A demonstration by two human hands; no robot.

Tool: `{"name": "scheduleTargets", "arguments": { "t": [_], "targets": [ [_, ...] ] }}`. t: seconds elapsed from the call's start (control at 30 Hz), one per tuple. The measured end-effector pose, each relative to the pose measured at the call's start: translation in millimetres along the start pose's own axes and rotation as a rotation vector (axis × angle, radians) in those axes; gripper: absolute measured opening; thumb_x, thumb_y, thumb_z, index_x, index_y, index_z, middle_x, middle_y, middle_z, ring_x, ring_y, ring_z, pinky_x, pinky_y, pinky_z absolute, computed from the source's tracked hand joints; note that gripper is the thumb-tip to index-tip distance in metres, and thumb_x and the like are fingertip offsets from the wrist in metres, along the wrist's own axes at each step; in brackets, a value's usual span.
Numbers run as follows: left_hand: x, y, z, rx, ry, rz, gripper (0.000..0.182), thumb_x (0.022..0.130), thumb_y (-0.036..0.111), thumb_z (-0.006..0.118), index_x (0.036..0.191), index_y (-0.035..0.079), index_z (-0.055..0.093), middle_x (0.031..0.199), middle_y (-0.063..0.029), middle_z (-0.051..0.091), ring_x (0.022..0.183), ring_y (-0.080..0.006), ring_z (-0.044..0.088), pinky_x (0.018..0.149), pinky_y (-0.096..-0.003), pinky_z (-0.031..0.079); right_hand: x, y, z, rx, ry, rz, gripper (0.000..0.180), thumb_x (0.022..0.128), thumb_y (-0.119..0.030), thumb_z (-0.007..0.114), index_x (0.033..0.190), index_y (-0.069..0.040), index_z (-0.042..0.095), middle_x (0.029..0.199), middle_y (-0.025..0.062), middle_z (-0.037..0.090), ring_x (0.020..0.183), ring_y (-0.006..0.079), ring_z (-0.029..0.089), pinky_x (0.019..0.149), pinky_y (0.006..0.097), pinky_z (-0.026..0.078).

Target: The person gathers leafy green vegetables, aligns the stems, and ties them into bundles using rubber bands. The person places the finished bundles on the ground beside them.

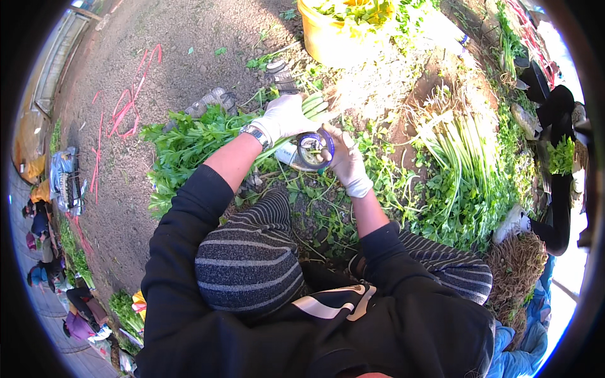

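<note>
My left hand (286, 115), in a white glove and with a metal watch at the wrist, is closed around a bunch of celery (198, 146). Its pale cut-looking stalk ends point right and its leaves spread to the left. Just below those stalk ends, my right hand (347, 158), also gloved, grips a roll of purple tape (330, 141) by its rim, with fingers partly through the ring. A white object (286, 155) shows behind the roll; its kind is hard to tell. Loose leaves and stems (326, 208) litter the soil under both hands.
A yellow bucket (326, 42) holding greens stands ahead in bright sun. To the right lies a large pile of rooted celery (468, 165). Pink plastic twine (127, 108) trails over the soil at left. People in dark clothing (560, 203) are at the right edge; others sit far left.
</note>
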State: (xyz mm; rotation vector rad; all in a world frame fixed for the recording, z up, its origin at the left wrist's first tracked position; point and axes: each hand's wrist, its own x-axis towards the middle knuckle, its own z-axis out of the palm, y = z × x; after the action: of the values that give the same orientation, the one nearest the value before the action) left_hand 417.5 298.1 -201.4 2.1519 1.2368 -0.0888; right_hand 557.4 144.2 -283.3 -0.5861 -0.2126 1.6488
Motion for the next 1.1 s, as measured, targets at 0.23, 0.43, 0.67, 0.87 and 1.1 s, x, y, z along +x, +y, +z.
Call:
{"name": "scheduleTargets", "arguments": {
  "t": [0.23, 0.43, 0.67, 0.87, 1.1],
  "targets": [
    [-5.0, 5.9, -5.6, -0.021, -0.007, -0.009, 0.085, 0.062, 0.054, 0.076, 0.123, -0.001, 0.058, 0.110, -0.0192, 0.068, 0.101, -0.0299, 0.067, 0.090, -0.0354, 0.052, -8.7, -14.3, 25.4, 0.081, 0.029, -0.088, 0.063, 0.084, -0.038, 0.058, 0.132, 0.002, 0.051, 0.114, 0.0163, 0.065, 0.093, 0.0234, 0.063, 0.081, 0.0350, 0.053],
    [-7.6, 4.5, -6.3, -0.007, -0.008, 0.037, 0.086, 0.060, 0.052, 0.078, 0.123, -0.003, 0.057, 0.110, -0.0211, 0.068, 0.100, -0.0311, 0.067, 0.089, -0.0362, 0.052, -17.9, -30.3, 35.3, -0.249, 0.073, -0.249, 0.070, 0.083, -0.039, 0.067, 0.139, -0.003, 0.046, 0.103, 0.0109, 0.067, 0.072, 0.0152, 0.062, 0.059, 0.0241, 0.047],
    [-8.7, 6.6, -9.7, -0.029, -0.059, 0.022, 0.087, 0.059, 0.055, 0.080, 0.120, -0.002, 0.057, 0.109, -0.0209, 0.068, 0.100, -0.0320, 0.067, 0.089, -0.0370, 0.051, -26.4, -30.7, 47.2, -0.381, 0.001, -0.378, 0.070, 0.085, -0.038, 0.063, 0.140, 0.001, 0.043, 0.091, 0.0113, 0.068, 0.059, 0.0099, 0.053, 0.052, 0.0215, 0.042],
    [-6.8, 1.8, -6.7, -0.036, -0.023, 0.062, 0.089, 0.058, 0.056, 0.082, 0.117, -0.005, 0.057, 0.110, -0.0222, 0.067, 0.101, -0.0333, 0.066, 0.090, -0.0380, 0.051, -16.4, -24.0, 39.6, -0.154, 0.020, -0.341, 0.058, 0.086, -0.029, 0.058, 0.135, 0.001, 0.048, 0.083, 0.0091, 0.067, 0.054, 0.0097, 0.050, 0.049, 0.0209, 0.040],
    [-5.0, 5.5, -13.5, -0.040, -0.142, -0.001, 0.104, 0.059, 0.054, 0.083, 0.135, -0.007, 0.046, 0.124, -0.0231, 0.061, 0.113, -0.0291, 0.062, 0.098, -0.0341, 0.047, -18.8, -32.4, 18.0, -0.230, 0.161, -0.427, 0.051, 0.090, -0.038, 0.062, 0.126, -0.002, 0.055, 0.086, 0.0084, 0.065, 0.067, 0.0088, 0.053, 0.059, 0.0224, 0.041]
  ]
}}
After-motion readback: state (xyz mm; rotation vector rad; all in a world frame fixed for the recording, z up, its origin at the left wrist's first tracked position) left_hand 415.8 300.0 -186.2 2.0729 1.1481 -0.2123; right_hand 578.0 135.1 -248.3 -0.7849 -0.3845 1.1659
